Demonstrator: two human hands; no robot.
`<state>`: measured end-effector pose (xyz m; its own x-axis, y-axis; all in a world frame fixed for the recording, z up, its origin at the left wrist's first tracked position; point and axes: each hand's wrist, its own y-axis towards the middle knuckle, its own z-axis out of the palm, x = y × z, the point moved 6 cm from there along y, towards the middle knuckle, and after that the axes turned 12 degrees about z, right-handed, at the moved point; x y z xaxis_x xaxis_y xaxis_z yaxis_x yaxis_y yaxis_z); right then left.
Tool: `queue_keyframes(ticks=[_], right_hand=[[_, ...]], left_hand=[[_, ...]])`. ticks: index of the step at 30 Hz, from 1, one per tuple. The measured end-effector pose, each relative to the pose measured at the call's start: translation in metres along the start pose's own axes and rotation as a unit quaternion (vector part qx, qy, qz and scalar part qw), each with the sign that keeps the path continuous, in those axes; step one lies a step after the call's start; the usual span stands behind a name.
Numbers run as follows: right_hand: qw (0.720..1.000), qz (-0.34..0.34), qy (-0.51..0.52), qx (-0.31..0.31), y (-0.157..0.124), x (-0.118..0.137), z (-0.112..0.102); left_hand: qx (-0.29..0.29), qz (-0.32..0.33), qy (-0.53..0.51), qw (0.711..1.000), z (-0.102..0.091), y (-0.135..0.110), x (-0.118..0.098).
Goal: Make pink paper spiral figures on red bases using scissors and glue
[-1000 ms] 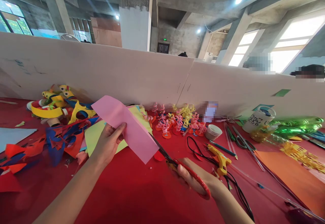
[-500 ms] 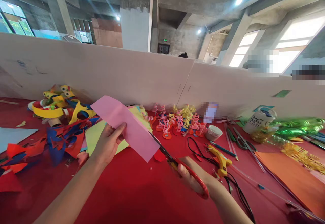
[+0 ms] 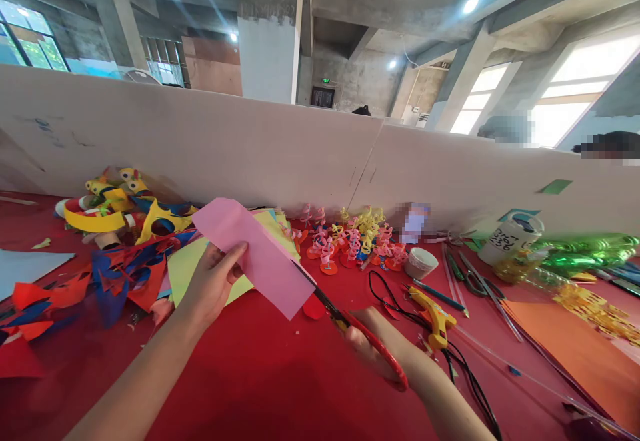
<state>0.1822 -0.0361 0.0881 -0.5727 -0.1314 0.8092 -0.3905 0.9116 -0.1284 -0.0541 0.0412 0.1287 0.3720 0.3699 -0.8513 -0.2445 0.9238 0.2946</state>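
Observation:
My left hand (image 3: 217, 284) pinches a pink sheet of paper (image 3: 265, 254) by its lower left edge, thumb on top. The sheet is held up over the red table. In my right hand (image 3: 370, 338) is a pair of scissors (image 3: 383, 346) with red handles and dark blades. The blades reach onto the right end of the pink paper, near its upper right edge. Yellow paper sheets (image 3: 187, 268) lie beneath, partly covered by the pink paper and my left hand.
Small pink and yellow spiral paper figures (image 3: 360, 234) stand along the white partition (image 3: 280, 154). Right of them are a white cup (image 3: 421, 263), a yellow glue gun (image 3: 435, 314), a pencil (image 3: 440, 294) and orange paper (image 3: 570, 348). Red and blue scraps (image 3: 120, 281) lie left.
The left end of the pink paper has shifted slightly right and down. The scissor handles have moved a little, with the blades still at the paper's right end.

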Motion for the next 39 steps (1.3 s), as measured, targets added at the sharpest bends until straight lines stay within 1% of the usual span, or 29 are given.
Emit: queue_keyframes(ticks=[2, 5, 8, 11, 14, 17, 20, 26, 31, 35, 39], right_hand=[[1.000, 0.004, -0.004, 0.000, -0.001, -0.001, 0.000], [1.000, 0.017, 0.004, 0.021, -0.003, -0.003, 0.002], [0.999, 0.003, 0.012, 0.040, -0.006, 0.001, 0.004], [0.999, -0.018, 0.004, 0.040, -0.008, 0.008, 0.004], [0.999, -0.023, -0.010, 0.035, -0.008, 0.013, 0.003], [0.999, -0.022, -0.013, 0.033, -0.008, 0.014, 0.003], [0.999, -0.028, -0.004, 0.037, -0.008, 0.015, 0.003], [0.999, -0.033, 0.012, 0.040, -0.006, 0.012, 0.006], [0.999, -0.025, 0.018, 0.013, 0.000, 0.005, 0.009], [0.998, -0.027, 0.049, 0.016, 0.001, 0.004, 0.012], [0.998, -0.030, 0.045, 0.012, 0.002, 0.003, 0.012]], left_hand=[[0.008, 0.002, 0.005, 1.000, 0.001, 0.000, -0.002], [0.014, 0.002, 0.026, 1.000, 0.000, 0.000, -0.003], [0.019, -0.007, 0.053, 0.998, 0.001, 0.000, -0.001], [0.036, -0.010, 0.068, 0.997, 0.003, -0.002, 0.001], [0.061, -0.009, 0.083, 0.995, 0.005, -0.004, 0.004], [0.088, -0.002, 0.107, 0.990, 0.006, -0.005, 0.007], [0.099, 0.007, 0.144, 0.985, 0.005, -0.007, 0.009], [0.107, 0.015, 0.181, 0.978, 0.003, -0.007, 0.011], [0.108, 0.019, 0.176, 0.978, 0.004, -0.008, 0.008], [0.099, 0.014, 0.157, 0.983, 0.006, -0.009, 0.004], [0.099, 0.011, 0.152, 0.983, 0.007, -0.010, 0.002]])
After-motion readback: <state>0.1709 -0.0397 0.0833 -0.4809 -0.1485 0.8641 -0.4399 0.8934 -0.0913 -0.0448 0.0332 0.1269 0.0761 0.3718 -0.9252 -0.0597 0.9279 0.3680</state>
